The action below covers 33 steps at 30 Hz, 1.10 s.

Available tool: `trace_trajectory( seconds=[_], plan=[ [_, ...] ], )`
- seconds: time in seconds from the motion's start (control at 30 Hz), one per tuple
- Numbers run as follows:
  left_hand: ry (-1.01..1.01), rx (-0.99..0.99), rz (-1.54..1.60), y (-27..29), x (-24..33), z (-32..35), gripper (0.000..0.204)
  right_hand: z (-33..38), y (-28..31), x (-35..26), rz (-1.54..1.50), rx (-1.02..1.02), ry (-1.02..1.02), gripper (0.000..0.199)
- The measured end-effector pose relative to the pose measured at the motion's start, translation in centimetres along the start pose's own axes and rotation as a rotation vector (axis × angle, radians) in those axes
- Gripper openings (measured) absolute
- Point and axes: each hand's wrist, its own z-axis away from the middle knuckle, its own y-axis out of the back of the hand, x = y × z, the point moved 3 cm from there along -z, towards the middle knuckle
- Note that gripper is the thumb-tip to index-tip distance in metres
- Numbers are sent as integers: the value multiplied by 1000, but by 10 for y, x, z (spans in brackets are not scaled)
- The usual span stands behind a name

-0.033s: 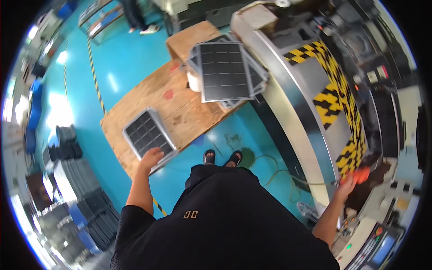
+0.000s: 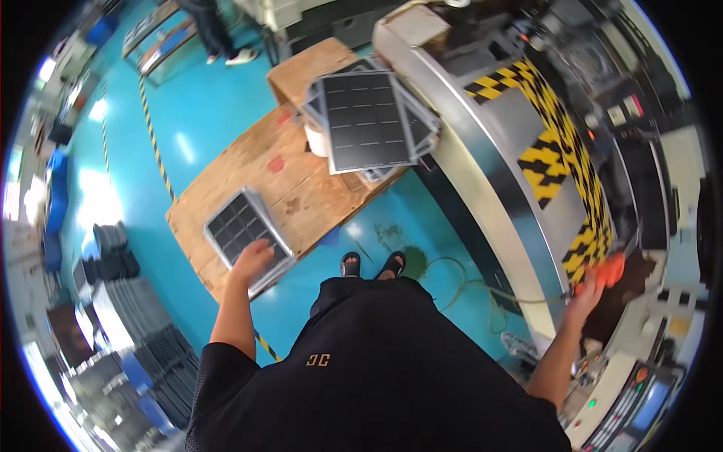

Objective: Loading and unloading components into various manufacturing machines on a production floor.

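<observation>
Turquoise floor (image 2: 218, 98) spreads around a bare wooden counter (image 2: 233, 169), with a large cream-coloured machine (image 2: 486, 192) standing to its right. On the left part of the counter lies a small stack of flat rectangular dark panels with light grey frames (image 2: 239, 221). Its long axis runs aslant, from the far left toward the near right, and the near end reaches the counter's edge. Pale lines divide the matt, almost black top face into a grid of rectangles; the frame is narrow and plain.

Over that near end is the left hand (image 2: 254, 258), pointing rightward; it is blurred, and I cannot tell whether its fingers press or pinch the panels. At the machine, the right hand (image 2: 586, 297) has its fingers closed around a smeared red-orange object (image 2: 608, 271), which points up and to the right. Its exact shape is lost in blur. A thin pale hose (image 2: 520, 298) runs from the floor toward this hand.

Farther off, a larger pile of similar dark panels (image 2: 369, 124) sits fanned at differing angles, its top one pointing nearly straight away.
</observation>
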Motion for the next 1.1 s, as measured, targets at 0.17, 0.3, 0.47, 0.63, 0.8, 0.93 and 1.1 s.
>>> trace_trajectory(
  seconds=[0.17,0.3,0.47,0.63,0.8,0.93,1.1],
  plan=[
    [-381,-76,124,-47,182,-36,39,88,-114,-129,1019,-866,334,30],
    [-213,-251,312,-113,266,-59,22,149,-129,-102,868,-1162,136,39],
    [-162,-261,355,-174,305,-103,25,139,-127,-71,659,-1128,-41,44],
    [-989,137,-584,-203,361,-132,38,-18,-79,-71,696,-735,-32,36],
    [-732,462,-1246,-240,365,-151,64,-106,-129,-37,1139,-904,129,43],
    [-767,506,-1251,-256,373,-146,62,-240,-158,33,1131,-672,-65,46],
    [-728,500,-1252,-255,379,-143,62,-308,-220,51,1008,-620,-106,50]
  ],
)
